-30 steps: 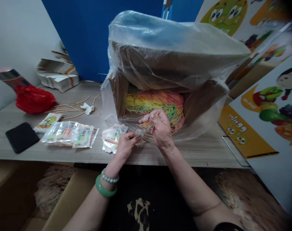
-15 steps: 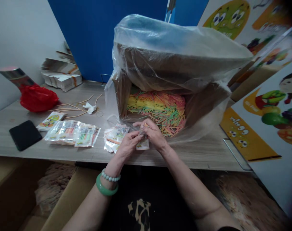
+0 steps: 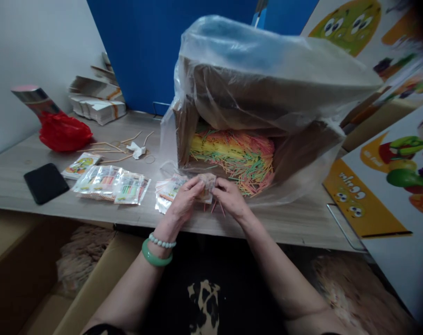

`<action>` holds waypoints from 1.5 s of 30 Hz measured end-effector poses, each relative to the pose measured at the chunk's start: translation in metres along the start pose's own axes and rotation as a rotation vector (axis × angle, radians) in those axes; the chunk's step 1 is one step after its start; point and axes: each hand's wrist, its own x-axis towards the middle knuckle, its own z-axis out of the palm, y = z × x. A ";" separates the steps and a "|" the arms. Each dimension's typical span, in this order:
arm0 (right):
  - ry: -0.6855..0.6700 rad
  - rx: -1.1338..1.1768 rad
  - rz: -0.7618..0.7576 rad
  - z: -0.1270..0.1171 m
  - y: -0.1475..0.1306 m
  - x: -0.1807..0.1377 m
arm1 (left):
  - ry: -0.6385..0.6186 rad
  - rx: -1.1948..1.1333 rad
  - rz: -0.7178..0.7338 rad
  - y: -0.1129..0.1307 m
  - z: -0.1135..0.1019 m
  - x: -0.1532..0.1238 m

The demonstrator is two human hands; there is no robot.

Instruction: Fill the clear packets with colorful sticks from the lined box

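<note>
My left hand [image 3: 186, 199] pinches the left side of a small printed plastic packet [image 3: 207, 187], held up over the table's front part. On the packet's other side my right hand [image 3: 229, 197] is closed with its fingertips at the edge. Thin pink sticks [image 3: 218, 207] show below, beside the right fingers; whether they are gripped or lie on the table I cannot tell. Left of my hands lies a pile of flat printed packets [image 3: 167, 190]. Just behind them, a plastic-lined cardboard box [image 3: 181, 139] lies open towards me, with many yellow, pink and green sticks [image 3: 232, 151] inside.
Filled packets [image 3: 129, 187] lie in a row at the left, near a black phone [image 3: 45, 183] and a printed card stack [image 3: 81, 166]. Behind are a red bag [image 3: 63, 132], tan sticks [image 3: 106, 148] and stacked cartons [image 3: 97, 109]. A printed carton [image 3: 372, 200] stands at the right.
The packet between my hands is now spread out, its printed face showing. My right hand has shifted slightly right, and pink sticks have come into sight below it. The view has shifted a little.
</note>
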 end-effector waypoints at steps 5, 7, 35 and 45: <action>-0.107 -0.185 -0.204 0.004 -0.014 -0.002 | 0.103 0.119 0.089 0.023 -0.010 -0.015; -0.134 -0.279 -0.211 -0.003 -0.010 -0.012 | 0.228 0.148 0.128 0.035 -0.027 -0.022; -0.219 -1.014 -0.388 0.028 0.028 -0.082 | 0.706 2.033 0.040 0.050 -0.146 -0.006; -0.037 -1.036 -0.658 0.039 0.050 -0.118 | 0.395 1.715 0.452 0.022 -0.062 -0.027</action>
